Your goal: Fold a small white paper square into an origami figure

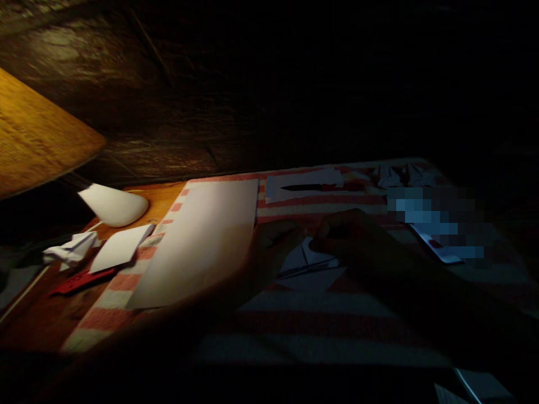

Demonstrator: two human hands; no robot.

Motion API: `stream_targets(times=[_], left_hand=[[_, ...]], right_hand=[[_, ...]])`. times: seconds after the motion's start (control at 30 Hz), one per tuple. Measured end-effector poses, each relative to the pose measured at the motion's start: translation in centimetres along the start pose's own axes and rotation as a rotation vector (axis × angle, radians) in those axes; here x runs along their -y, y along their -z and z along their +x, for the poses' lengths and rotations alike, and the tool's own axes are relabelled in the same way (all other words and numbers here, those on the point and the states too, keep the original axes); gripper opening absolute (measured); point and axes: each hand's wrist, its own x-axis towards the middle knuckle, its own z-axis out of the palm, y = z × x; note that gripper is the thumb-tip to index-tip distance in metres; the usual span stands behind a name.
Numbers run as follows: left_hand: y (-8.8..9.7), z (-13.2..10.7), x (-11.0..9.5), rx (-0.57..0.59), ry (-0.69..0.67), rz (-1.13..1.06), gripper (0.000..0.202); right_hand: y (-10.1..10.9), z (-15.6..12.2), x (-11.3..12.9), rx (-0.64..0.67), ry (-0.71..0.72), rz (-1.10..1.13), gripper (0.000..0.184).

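Observation:
Near the middle of the head view, a small piece of folded white paper (306, 259) shows creases and slanted flaps. My left hand (274, 242) pinches its upper left part, and the fingertips of my right hand (342, 231) are closed on its upper right part. Both hands are in deep shadow, so the exact finger positions are hard to make out. The paper is just over a red-and-white striped cloth (337, 322). A large blank white sheet (206, 241) lies flat to the left of my left hand.
Behind my hands, a knife (309, 187) lies on a smaller paper (275, 191). Folded paper shapes (387, 176) sit at the back right, near a blurred-out lit device (438, 247). A lamp (115, 205), white paper stack (122, 247), red object (82, 280) and another folded paper (71, 249) are left.

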Motion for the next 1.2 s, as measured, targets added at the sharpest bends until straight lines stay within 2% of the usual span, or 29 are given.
stream_targets(times=[0.17,0.23,0.47,0.67,0.73,0.9,0.97,1.1,1.2], left_hand=[[0.6,0.4,0.5,0.226,0.235,0.01,0.029],[0.8,0.4,0.7,0.274,0.287,-0.011,0.03],[1.0,0.2,0.8,0.307,0.284,-0.037,0.029],[1.1,0.2,1.1,0.311,0.286,-0.023,0.03],[1.1,0.2,1.1,0.322,0.283,-0.024,0.031],[1.1,0.3,0.8,0.344,0.264,-0.05,0.031],[1.0,0.4,0.9,0.344,0.277,-0.059,0.032],[1.2,0.7,1.1,0.33,0.337,-0.033,0.032],[1.6,1.0,1.5,0.371,0.374,0.012,0.03]], right_hand=[[0.3,-0.1,0.3,-0.063,-0.049,0.027,0.021],[0.4,-0.2,0.4,-0.069,-0.077,0.008,0.021],[0.7,-0.1,0.3,-0.014,-0.076,-0.194,0.012],[1.3,-0.3,0.6,-0.047,-0.041,-0.321,0.014],[1.2,-0.4,0.6,-0.051,-0.041,-0.285,0.015],[0.5,-0.5,0.6,-0.005,-0.069,0.024,0.014],[0.4,-0.4,0.5,-0.005,-0.079,0.074,0.016],[0.4,-0.3,0.3,-0.017,-0.077,-0.019,0.02],[0.6,-0.1,0.1,0.021,-0.057,-0.11,0.02]])
